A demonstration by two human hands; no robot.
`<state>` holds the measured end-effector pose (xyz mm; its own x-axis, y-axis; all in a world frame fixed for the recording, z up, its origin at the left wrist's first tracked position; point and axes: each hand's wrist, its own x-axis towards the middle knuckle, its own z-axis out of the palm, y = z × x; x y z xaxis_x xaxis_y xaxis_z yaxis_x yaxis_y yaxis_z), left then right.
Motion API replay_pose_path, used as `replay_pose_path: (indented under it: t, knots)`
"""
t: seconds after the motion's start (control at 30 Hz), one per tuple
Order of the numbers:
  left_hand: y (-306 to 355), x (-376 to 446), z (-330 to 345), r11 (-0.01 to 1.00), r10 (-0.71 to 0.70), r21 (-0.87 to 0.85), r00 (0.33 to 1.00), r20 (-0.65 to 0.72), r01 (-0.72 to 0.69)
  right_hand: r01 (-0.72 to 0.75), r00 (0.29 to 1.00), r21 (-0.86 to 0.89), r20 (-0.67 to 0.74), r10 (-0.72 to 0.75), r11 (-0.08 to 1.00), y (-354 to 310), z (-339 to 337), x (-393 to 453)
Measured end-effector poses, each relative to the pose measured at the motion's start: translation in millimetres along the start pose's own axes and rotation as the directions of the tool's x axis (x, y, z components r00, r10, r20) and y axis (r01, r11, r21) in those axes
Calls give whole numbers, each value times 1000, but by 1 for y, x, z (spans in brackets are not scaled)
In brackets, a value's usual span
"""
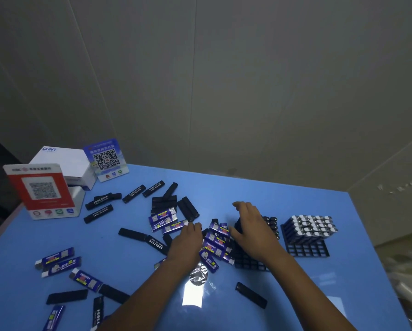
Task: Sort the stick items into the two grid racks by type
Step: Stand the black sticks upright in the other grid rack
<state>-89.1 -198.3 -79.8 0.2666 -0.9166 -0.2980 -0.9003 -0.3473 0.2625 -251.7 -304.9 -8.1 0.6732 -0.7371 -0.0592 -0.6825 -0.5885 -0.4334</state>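
My left hand reaches into the blue-labelled sticks at frame centre, its grip hidden, so I cannot tell its state. My right hand lies spread, fingers apart, on black sticks standing in the near rack. That palm could topple them; the heap could spill into its free cells. The far rack sits right of centre. The glossy blue desk meets grey wall panels; 2 QR placards stand upper left.
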Motion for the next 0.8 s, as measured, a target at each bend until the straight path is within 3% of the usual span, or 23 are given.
replay_pose_path:
  t: [0.23,0.53,0.8]
  knots:
    - [-18,-4,-9,983,-9,-182,996,-92,-8,-2,999,-10,-41,1,1000,-1,-4,-7]
    - [-42,-22,-32,785,-131,-619,982,-138,18,9,996,27,-85,-7,1000,-17,1,-13]
    - [-40,-40,-45,699,-160,-715,980,-115,31,12,991,73,-135,-2,997,-30,6,-29]
